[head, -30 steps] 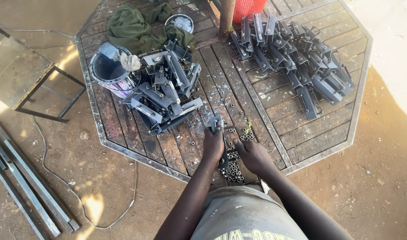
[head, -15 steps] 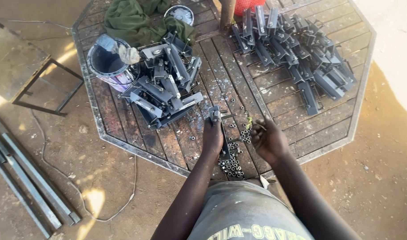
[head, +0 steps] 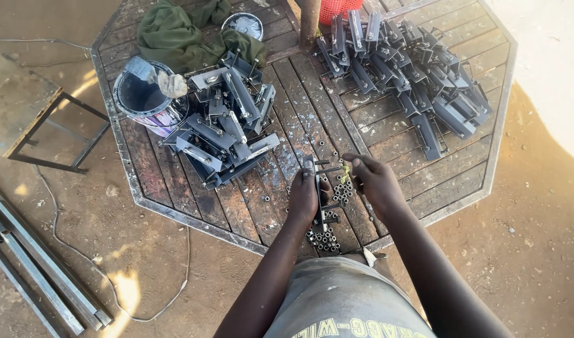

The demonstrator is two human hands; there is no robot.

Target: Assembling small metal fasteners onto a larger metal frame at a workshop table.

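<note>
On the wooden table (head: 462, 181), the left hand (head: 303, 195) grasps a grey metal bracket (head: 322, 199) lying among loose nuts (head: 324, 239), while the right hand (head: 376, 181), fingers curled, pinches small nuts just beside it.

Grey metal bracket (head: 320, 194) — flat on planks

Weathered rough wooden slat table (head: 174, 181) with dull metal rim, matt grey painted steel brackets (head: 227, 128), small shiny metal nuts (head: 324, 239), soft crumpled green cloth (head: 174, 34), glossy paint-smeared tin bucket (head: 146, 100), dusty bare ground (head: 537, 206)
</note>
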